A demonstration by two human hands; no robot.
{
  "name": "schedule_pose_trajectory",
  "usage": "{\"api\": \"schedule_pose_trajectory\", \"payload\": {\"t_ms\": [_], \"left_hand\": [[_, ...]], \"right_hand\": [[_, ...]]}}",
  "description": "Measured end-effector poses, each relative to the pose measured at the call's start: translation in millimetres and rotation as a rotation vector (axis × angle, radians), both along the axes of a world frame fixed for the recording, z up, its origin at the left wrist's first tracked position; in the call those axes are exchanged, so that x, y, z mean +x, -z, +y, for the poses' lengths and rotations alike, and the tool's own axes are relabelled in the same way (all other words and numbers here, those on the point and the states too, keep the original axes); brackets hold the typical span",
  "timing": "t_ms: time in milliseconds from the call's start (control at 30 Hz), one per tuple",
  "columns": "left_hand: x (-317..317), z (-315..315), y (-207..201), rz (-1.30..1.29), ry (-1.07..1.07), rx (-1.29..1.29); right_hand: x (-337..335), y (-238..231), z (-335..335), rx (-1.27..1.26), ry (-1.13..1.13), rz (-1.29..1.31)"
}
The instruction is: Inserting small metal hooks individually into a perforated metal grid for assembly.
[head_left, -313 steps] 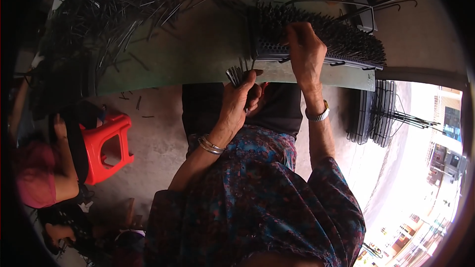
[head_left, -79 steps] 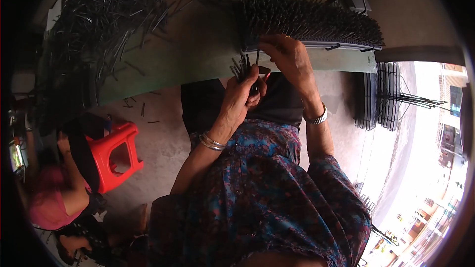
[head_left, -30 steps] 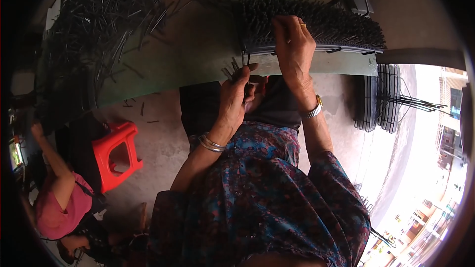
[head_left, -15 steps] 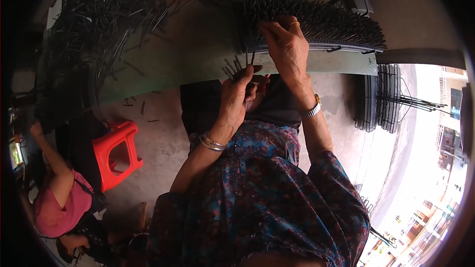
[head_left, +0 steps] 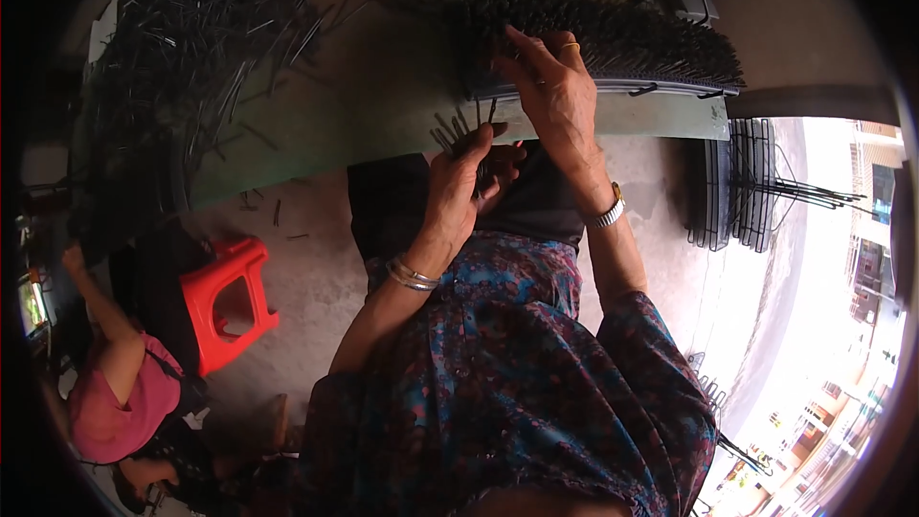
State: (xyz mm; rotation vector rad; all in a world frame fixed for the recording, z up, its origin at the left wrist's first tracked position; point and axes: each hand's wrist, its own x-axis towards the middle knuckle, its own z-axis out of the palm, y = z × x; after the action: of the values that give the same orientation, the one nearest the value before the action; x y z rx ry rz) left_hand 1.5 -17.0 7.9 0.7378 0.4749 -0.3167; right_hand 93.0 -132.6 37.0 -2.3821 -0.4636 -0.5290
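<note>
My left hand (head_left: 458, 182) is closed around a small bunch of thin dark sticks (head_left: 448, 131), whose ends poke up past the thumb. It is just off the near edge of the glass-like tabletop (head_left: 325, 155). Farther forward, my right hand (head_left: 560, 101) reaches over the left end of a long rack (head_left: 613, 86) packed with upright dark sticks (head_left: 651, 43). Its thumb and index finger come together among the stick tops. Whatever they pinch is too dark to make out.
A large loose heap of dark sticks (head_left: 220, 29) covers the table's left side. A red plastic stool (head_left: 198, 311) stands on the floor at left, near a person in a pink top (head_left: 129, 402). Black wire racks (head_left: 751, 187) stand at right.
My right hand stays over the rack's left end while its fingers shift slightly among the stick tops. My left hand keeps its grip on the bunch, nearly still.
</note>
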Motion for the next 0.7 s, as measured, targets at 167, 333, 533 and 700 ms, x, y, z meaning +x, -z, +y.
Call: {"api": "schedule_pose_trajectory", "payload": {"t_ms": [167,333,533,700], "left_hand": [[-0.9,-0.9,-3.1,-0.03,0.03,0.036],[1.5,-4.4,-1.9,0.042,0.01,0.088],[0.1,2.3,16.4,-0.044,0.094,0.018],[-0.1,-0.2,24.6,-0.045,0.075,0.007]], "right_hand": [[-15.9,-2.3,-22.5,-0.033,-0.12,0.294],[-20.2,-13.2,-22.4,0.271,-0.069,0.614],[3.7,-5.4,-16.9,0.209,0.084,-0.111],[10.2,13.4,-13.2,0.16,0.033,-0.061]]}}
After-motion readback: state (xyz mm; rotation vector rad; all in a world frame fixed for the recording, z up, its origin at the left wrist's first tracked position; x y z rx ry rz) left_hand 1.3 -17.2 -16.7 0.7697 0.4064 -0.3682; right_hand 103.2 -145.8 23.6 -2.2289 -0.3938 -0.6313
